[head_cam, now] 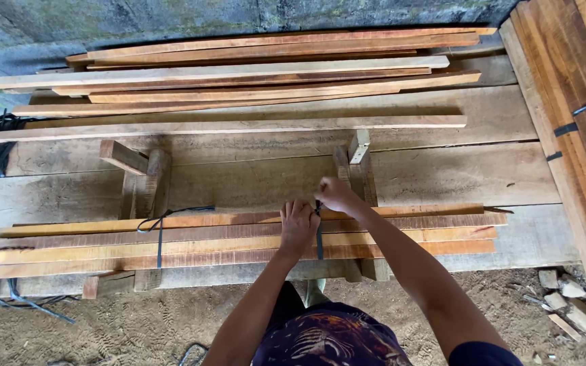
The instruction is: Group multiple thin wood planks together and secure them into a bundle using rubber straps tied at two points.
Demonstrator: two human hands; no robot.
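Both hands meet over a bundle of wooden slats (239,240) near the bench's (442,176) front edge. The left hand (298,227) rests curled on the slats; the right hand (334,194) apparently pinches a dark strap (319,237) around them. More slats (239,74) lie stacked toward the far edge, bare boards between.

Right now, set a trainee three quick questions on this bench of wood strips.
1. True or false: both hands are at the dark strap round the near bundle of strips.
2. Which end of that bundle is already tied?
3. What lies beyond the bundle: A loose strips, B bricks, C pipes?

Key:
1. True: left hand and right hand meet at the strap on the bundle.
2. Left, second strap.
3. A, loose strips.
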